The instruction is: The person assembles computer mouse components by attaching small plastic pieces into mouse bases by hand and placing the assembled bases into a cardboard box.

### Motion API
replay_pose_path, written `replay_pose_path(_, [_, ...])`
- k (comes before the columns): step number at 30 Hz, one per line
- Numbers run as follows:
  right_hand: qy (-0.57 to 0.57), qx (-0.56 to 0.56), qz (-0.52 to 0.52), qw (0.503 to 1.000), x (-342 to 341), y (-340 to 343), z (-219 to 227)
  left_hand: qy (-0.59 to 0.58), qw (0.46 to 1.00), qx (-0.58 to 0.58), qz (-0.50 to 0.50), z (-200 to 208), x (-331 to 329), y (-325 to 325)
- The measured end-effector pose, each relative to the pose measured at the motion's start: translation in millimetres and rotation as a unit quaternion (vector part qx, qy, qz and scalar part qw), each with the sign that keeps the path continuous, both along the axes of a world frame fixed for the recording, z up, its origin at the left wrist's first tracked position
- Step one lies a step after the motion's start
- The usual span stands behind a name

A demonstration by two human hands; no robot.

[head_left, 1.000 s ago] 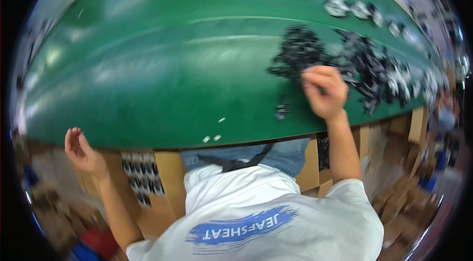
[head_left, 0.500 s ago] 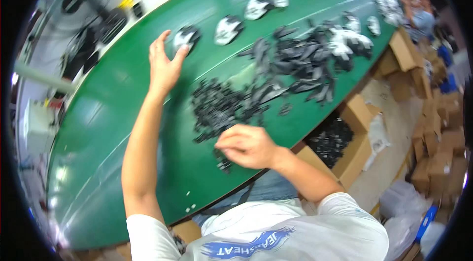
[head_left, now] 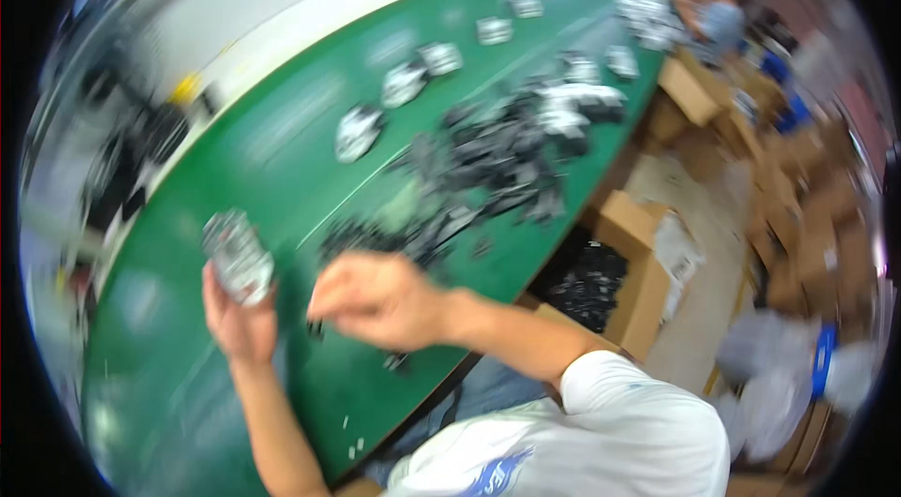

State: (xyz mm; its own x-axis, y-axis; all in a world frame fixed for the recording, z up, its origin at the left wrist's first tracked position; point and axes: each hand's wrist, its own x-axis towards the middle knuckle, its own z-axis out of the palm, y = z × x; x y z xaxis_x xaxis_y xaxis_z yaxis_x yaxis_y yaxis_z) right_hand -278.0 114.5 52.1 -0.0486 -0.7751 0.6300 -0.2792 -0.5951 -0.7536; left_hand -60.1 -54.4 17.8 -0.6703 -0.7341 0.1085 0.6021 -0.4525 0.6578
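My left hand (head_left: 241, 328) holds up a clear, silvery plastic-wrapped bundle (head_left: 237, 256) over the left part of the green table; blur hides what the wrap contains. My right hand (head_left: 380, 302) is just right of it, fingers pinched together. A small black piece (head_left: 315, 329) shows at those fingertips, too blurred to name. Behind the right hand lies a heap of small black parts (head_left: 361, 236), partly covered by it. Farther off, long black strips (head_left: 493, 150) are piled beside white-and-black bundles (head_left: 572, 107). A few small black pieces (head_left: 396, 362) rest below my right wrist.
Several wrapped bundles (head_left: 359, 133) stand in a row along the far side of the green table (head_left: 178, 309). A cardboard box (head_left: 643, 295) of black parts sits by the near edge. Another person (head_left: 713, 23) is at the far right end, near stacked cartons (head_left: 817, 244). Plastic bags (head_left: 770, 394) lie lower right.
My left hand has taken the nearest bundle from the row and brought it back toward me. My right hand has left the small parts and moved left, toward the bundle. The view has shifted.
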Motion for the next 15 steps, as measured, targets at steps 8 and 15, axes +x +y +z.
replay_pose_path(8, [0.188,-0.017,-0.027,0.982,36.4,-102.8,41.9,0.028,0.996,0.082,0.028,-1.6,16.5,22.3])
replay_pose_path(15, [0.302,-0.001,-0.051,0.952,67.5,-120.7,32.5,-0.060,0.993,0.060,0.077,17.7,32.0,32.8])
